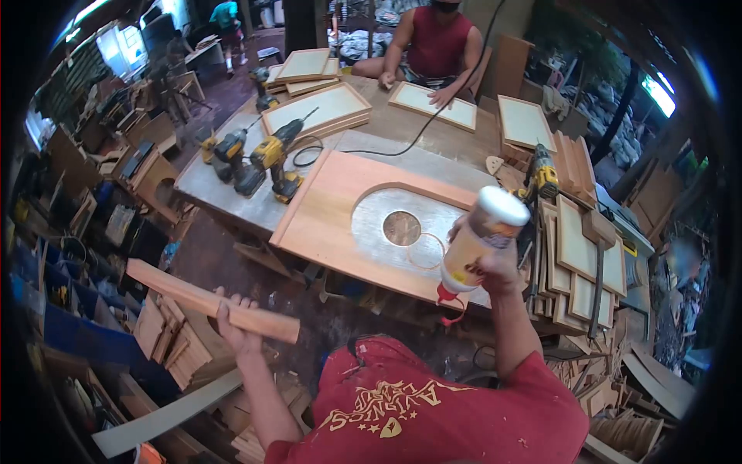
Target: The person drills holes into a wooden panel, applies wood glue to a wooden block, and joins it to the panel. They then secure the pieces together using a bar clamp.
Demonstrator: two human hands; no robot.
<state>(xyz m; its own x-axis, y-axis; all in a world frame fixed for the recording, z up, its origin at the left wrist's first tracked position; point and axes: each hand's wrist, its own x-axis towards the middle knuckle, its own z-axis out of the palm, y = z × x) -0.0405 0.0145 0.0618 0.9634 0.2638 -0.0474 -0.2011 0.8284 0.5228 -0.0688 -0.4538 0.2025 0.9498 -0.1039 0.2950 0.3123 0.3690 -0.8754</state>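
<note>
My left hand [241, 326] is wrapped round a wooden strip [193, 296], held off to the left of the table. In my right hand [498, 272] is a glue bottle [481, 243], turned with its red nozzle downward and its white base up. The red cap dangles beside the nozzle. Below and left of the bottle lies a wooden panel [325, 209] with a large oval cut-out. Through the cut-out the metal tabletop shows, with a round hole in it and a thin ring near that hole.
Several cordless drills [274, 158] stand on the table's left, and another drill [544, 172] lies at the right. Framed panels [321, 108] are stacked behind. A co-worker [439, 42] sits at the far side, hands on a framed panel [434, 106]. A black cable [421, 139] crosses the table.
</note>
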